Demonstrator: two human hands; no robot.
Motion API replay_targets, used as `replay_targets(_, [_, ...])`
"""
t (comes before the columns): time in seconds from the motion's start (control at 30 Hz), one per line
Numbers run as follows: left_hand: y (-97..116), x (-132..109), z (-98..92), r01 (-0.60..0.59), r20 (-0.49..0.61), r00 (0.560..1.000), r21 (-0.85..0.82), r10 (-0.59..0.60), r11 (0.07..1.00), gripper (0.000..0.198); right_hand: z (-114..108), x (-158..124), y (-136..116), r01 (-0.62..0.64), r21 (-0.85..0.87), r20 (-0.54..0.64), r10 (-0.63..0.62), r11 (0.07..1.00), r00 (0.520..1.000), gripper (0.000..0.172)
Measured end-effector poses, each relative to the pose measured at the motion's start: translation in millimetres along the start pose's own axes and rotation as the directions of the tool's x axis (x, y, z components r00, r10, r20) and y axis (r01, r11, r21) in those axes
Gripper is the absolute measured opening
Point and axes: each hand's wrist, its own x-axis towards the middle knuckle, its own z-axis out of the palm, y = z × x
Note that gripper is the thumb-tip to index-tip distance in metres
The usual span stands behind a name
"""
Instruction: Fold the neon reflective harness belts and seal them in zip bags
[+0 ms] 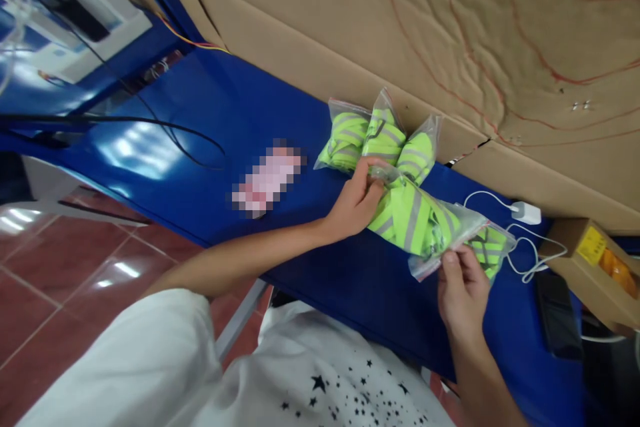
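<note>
A clear zip bag with a folded neon-yellow and grey reflective strap hangs between both hands over the blue table. My left hand pinches its upper left end. At its lower right, zip-side edge, my right hand grips the plastic between thumb and fingers. Behind it three similar bags, a left one, a middle one and a right one, lean together near the cardboard. Another bag lies partly hidden beyond my right hand.
A pixelated pink item lies left of the bags. On the right are a white charger with cable, a black phone and an open cardboard box. Cardboard lines the back; black cables cross the left.
</note>
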Motion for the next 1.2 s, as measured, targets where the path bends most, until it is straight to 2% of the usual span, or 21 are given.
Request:
replay_targets(0.13, [5.1, 1.9, -9.1, -0.201, -0.027, 0.976, 0.249, 0.215, 0.947, 0.034, 17.5, 11.6, -2.2, -0.105, 0.192, 0.043, 0.099, 0.976, 0.994, 0.022])
replay_targets(0.2, [15.1, -6.0, -9.4, -0.379, 0.017, 0.913, 0.398, 0.407, 0.835, 0.033, 24.1, 9.0, -1.7, -0.110, 0.212, 0.052, 0.101, 0.971, 0.994, 0.019])
replay_targets(0.27, [25.9, -17.8, -5.5, -0.578, 0.202, 0.803, 0.490, 0.561, 0.652, 0.021, 28.9, 4.5, -2.9, -0.107, 0.211, 0.052, 0.098, 0.972, 0.994, 0.018])
replay_targets(0.3, [30.3, -23.9, -2.6, -0.624, 0.299, 0.778, 0.475, 0.553, 0.621, 0.015, 30.6, 2.4, -4.3, -0.106, 0.214, 0.061, 0.095, 0.971, 0.994, 0.018])
replay_targets(0.37, [35.3, -33.8, 3.4, -0.653, 0.420, 0.756, 0.427, 0.502, 0.626, 0.026, 32.4, -1.0, -7.8, -0.098, 0.220, 0.102, 0.077, 0.970, 0.992, 0.019])
replay_targets(0.47, [36.2, -38.8, 7.3, -0.661, 0.483, 0.743, 0.417, 0.464, 0.624, 0.039, 30.9, -4.9, -10.9, -0.051, 0.186, 0.165, 0.020, 0.981, 0.986, 0.015])
replay_targets(0.67, [45.9, -32.5, -2.5, -0.702, 0.628, 0.679, 0.402, 0.381, 0.588, 0.024, 22.6, -11.0, -11.2, 0.163, 0.011, 0.252, -0.161, 0.987, 0.954, 0.020])
replay_targets(0.77, [54.8, -34.1, -5.1, -0.658, 0.630, 0.702, 0.392, 0.334, 0.643, 0.014, 20.8, -8.8, -16.5, 0.265, -0.012, 0.266, -0.252, 0.964, 0.930, 0.020])
replay_targets(0.87, [62.1, -38.8, -6.9, -0.567, 0.629, 0.734, 0.361, 0.255, 0.740, 0.014, 17.9, -5.5, -24.1, 0.343, -0.052, 0.312, -0.311, 0.938, 0.898, 0.025])
replay_targets(0.97, [71.2, -47.8, -12.9, -0.472, 0.638, 0.754, 0.359, 0.157, 0.805, 0.016, 14.4, -6.7, -31.6, 0.475, -0.094, 0.390, -0.406, 0.875, 0.826, 0.029])
replay_targets(1.07, [84.2, -62.7, -22.7, -0.392, 0.610, 0.787, 0.382, 0.091, 0.837, 0.011, 14.3, -15.1, -39.2, 0.590, -0.127, 0.418, -0.496, 0.797, 0.761, 0.031])
replay_targets(1.2, [99.5, -86.9, -30.6, -0.296, 0.517, 0.854, 0.380, 0.064, 0.876, 0.008, 22.4, -29.2, -51.6, 0.647, -0.174, 0.385, -0.554, 0.742, 0.738, 0.028])
